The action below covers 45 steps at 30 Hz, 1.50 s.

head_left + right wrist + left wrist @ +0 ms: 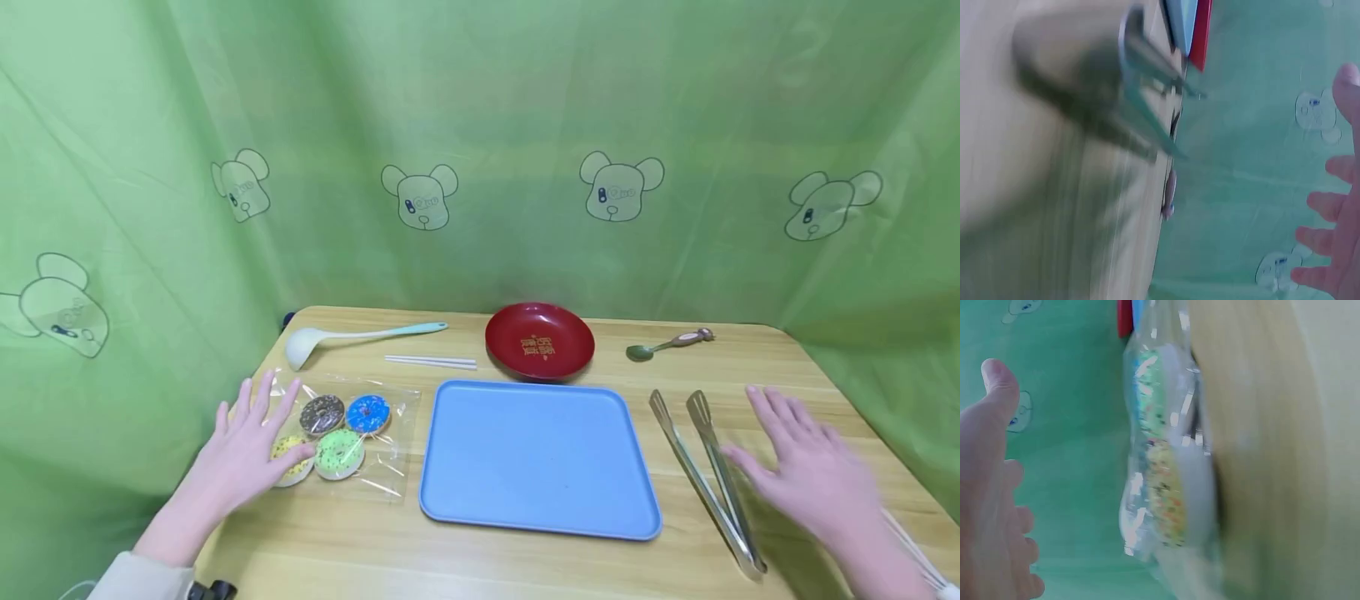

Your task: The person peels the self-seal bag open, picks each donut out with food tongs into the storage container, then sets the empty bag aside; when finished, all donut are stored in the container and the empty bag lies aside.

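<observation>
My left hand [243,454] is spread over the left side of the table, its fingers straight and holding nothing. It overlaps the edge of a clear plastic bag [393,467] of toy donuts with brown, blue, green [340,454] and yellow icing. In the left wrist view the bagged yellow donut [1166,494] lies beside that hand, apart from it. My right hand [813,471], slightly blurred, hovers with extended fingers to the right of metal tongs [705,475]. The tongs lie with their arms apart; the right wrist view shows them blurred, away from the fingers.
A blue tray [540,458] lies mid-table, with a red plate [540,342] behind it. At the back left are a ladle [360,335] and white chopsticks [431,362]; a spoon [670,343] lies back right. Green curtain [510,258] surrounds the table.
</observation>
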Motion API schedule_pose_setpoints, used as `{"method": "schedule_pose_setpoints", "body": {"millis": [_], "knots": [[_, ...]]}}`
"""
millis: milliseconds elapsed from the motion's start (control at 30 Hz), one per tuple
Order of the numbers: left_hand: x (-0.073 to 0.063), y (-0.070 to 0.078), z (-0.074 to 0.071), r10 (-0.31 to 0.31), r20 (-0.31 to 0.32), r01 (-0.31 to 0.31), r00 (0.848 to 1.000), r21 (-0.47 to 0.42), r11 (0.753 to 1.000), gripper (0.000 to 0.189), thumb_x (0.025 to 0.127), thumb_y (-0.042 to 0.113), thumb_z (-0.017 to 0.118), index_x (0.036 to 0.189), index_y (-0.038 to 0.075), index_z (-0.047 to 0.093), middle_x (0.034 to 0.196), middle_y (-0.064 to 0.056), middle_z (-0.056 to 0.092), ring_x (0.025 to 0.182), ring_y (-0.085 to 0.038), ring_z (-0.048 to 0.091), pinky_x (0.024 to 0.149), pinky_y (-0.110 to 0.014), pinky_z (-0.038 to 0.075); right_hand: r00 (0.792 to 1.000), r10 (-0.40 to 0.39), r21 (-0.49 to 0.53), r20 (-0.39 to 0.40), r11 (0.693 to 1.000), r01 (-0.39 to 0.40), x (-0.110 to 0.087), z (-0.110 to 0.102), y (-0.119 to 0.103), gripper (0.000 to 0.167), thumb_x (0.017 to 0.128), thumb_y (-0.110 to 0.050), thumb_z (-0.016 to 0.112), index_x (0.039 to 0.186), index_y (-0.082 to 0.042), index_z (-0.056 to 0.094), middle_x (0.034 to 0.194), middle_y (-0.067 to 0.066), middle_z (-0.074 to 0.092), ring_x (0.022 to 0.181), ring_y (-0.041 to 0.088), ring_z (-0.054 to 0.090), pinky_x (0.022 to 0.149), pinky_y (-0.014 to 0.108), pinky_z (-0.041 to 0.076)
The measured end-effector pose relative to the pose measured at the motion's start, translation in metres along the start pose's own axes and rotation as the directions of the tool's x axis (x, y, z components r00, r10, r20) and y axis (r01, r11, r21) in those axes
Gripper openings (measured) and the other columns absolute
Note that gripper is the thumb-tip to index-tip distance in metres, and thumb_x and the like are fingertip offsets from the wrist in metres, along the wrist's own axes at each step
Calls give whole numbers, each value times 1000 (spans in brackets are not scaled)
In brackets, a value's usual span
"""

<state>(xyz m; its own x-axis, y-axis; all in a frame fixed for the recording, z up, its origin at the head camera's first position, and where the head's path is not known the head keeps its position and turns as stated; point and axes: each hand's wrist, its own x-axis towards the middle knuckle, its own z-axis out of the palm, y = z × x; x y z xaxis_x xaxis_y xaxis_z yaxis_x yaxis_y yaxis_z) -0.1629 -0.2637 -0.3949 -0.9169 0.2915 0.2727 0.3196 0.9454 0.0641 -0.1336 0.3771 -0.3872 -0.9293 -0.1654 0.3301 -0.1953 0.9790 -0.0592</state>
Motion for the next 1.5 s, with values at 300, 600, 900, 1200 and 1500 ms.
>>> {"method": "schedule_pose_setpoints", "body": {"millis": [300,600,900,1200,1500], "knots": [[-7,-8,19,-7,48,15,999,-171,985,86,90,47,55,149,14,2,149,-20,-20,132,-35,-26,106,-54,-15,994,-54,56,-92,997,60,17,10,-37,82,88,-46,58,148,-8,18,146,24,27,130,45,28,113,40,3],[-13,-16,27,-44,97,61,994,-183,981,87,90,51,51,148,3,7,147,-22,-23,132,-34,-28,106,-51,-16,955,-122,149,-269,975,167,33,21,-80,71,78,-40,72,135,-4,47,124,23,55,105,45,54,83,59,44],[-19,-24,40,-82,180,122,980,-223,967,91,89,55,51,148,4,3,147,-23,-22,131,-35,-28,104,-62,-6,933,-189,200,-306,945,257,48,37,-126,60,78,-38,72,124,-3,57,107,21,65,90,39,63,69,53,52],[-20,-20,50,-62,216,123,974,-280,952,99,84,57,56,147,0,4,148,-27,-14,133,-44,-16,104,-65,1,929,-227,313,-293,895,318,57,56,-176,50,78,-33,73,118,-4,62,103,10,68,93,28,65,75,46,54],[-23,-33,58,-115,256,198,960,-327,924,106,83,58,57,143,-9,1,145,-37,-8,130,-55,-7,102,-67,-1,959,-253,493,-127,823,282,60,64,-241,46,85,-40,66,120,-11,62,104,0,68,99,16,63,84,38,52]]}}
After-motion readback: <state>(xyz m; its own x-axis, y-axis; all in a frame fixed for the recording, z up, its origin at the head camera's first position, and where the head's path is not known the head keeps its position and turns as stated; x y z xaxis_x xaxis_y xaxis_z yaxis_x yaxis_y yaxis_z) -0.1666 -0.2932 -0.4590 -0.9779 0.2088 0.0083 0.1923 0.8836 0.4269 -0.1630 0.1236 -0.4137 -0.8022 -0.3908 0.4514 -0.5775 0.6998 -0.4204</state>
